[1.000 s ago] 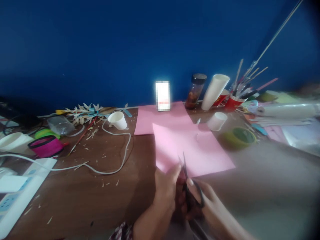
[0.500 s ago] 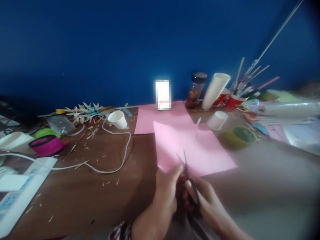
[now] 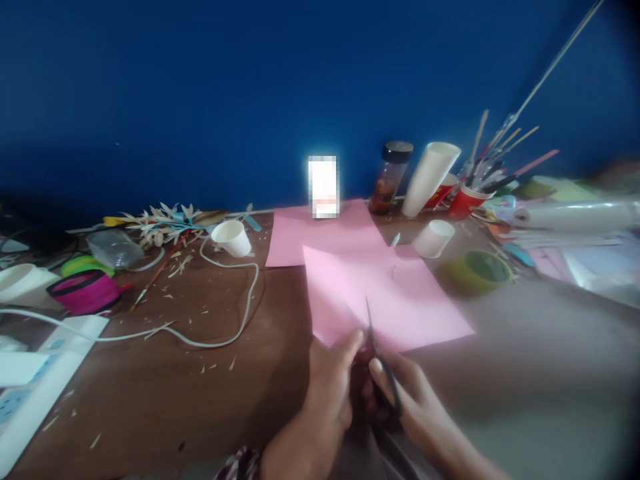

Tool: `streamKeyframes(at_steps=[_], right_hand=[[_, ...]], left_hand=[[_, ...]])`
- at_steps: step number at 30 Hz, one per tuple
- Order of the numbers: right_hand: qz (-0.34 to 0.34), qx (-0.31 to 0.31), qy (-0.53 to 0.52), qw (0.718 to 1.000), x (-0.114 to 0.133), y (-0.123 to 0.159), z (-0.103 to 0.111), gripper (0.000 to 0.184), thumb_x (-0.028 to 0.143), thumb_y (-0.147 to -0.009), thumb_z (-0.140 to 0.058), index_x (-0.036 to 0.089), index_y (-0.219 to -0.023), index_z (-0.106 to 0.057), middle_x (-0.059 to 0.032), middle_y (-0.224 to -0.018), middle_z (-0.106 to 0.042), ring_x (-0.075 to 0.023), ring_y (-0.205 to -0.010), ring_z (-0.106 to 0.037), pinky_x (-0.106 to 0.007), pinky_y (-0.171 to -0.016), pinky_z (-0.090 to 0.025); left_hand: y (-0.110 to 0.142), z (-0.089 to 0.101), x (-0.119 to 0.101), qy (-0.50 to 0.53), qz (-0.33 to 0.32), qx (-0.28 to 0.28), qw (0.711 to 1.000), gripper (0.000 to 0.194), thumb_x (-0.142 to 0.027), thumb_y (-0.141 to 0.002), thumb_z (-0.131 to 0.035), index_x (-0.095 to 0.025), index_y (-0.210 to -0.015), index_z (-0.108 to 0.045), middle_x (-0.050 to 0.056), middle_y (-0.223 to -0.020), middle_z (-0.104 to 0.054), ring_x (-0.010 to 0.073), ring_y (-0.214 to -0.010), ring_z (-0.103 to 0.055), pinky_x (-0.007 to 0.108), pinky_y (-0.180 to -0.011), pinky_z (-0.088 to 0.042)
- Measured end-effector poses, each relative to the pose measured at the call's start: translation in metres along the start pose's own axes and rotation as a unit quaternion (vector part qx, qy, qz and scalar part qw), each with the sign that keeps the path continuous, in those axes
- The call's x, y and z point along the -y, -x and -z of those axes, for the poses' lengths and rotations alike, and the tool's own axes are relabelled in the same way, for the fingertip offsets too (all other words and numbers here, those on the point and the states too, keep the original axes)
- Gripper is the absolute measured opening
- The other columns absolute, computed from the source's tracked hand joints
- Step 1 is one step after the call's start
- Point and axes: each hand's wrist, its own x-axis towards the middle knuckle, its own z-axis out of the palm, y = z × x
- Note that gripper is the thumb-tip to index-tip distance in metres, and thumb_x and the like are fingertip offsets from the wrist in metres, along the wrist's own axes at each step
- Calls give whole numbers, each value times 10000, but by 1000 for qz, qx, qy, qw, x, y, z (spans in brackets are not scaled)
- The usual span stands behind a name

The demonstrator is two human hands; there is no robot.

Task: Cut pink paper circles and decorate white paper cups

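Note:
My right hand (image 3: 410, 407) grips dark-handled scissors (image 3: 383, 370); their blades are together and point up over the near edge of a pink paper sheet (image 3: 390, 297). My left hand (image 3: 327, 387) is curled just left of the blades, thumb up, pinching something small that I cannot make out. A second pink sheet (image 3: 310, 230) lies behind the first one.
A white cable (image 3: 235, 320) loops across the brown table (image 3: 165, 373). A power strip (image 3: 35, 373) and a magenta bowl (image 3: 85, 293) lie at the left. Paper cups (image 3: 233, 238), a jar (image 3: 393, 177), a green tape roll (image 3: 480, 270) and red cups of brushes (image 3: 470, 197) stand behind.
The scissor blades, apart one second ago, have come together. Both hands shifted slightly; the view drifted a little.

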Motion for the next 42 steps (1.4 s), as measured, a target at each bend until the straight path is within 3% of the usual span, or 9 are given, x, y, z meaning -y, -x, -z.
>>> streamKeyframes(at_steps=[20,42], right_hand=[[13,-13,10,1000,1,-2,0,410,548,-829,-575,138,-817,-561,24,-546,-525,-92,-452,-476,-199,-425,-378],[17,-19,5,1000,2,-2,0,442,579,-801,-591,141,-864,-583,36,-532,-499,-77,-419,-417,-186,-393,-341]], left_hand=[[4,-1,-3,29,-38,-31,998,286,-346,-683,-718,-132,-788,-560,11,-502,-588,141,-315,-506,248,-303,-409],[6,-3,-6,22,-48,-26,998,298,-359,-657,-728,-135,-713,-539,17,-458,-558,192,-313,-524,298,-304,-425]])
